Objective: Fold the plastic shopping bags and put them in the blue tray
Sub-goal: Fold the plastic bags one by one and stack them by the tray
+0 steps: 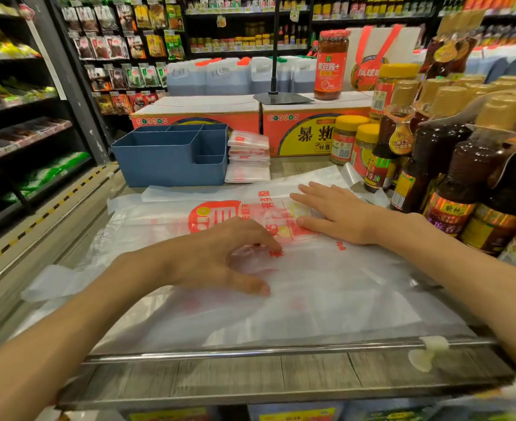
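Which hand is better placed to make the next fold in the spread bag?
Probably the left hand: its curled fingers already pinch the plastic bag near its middle. The right hand lies flat on the print, better suited to holding it down.

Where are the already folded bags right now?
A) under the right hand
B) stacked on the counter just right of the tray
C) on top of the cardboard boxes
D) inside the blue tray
B: the folded bags sit in a stack on the counter against the right side of the blue tray, whose visible compartments hold none.
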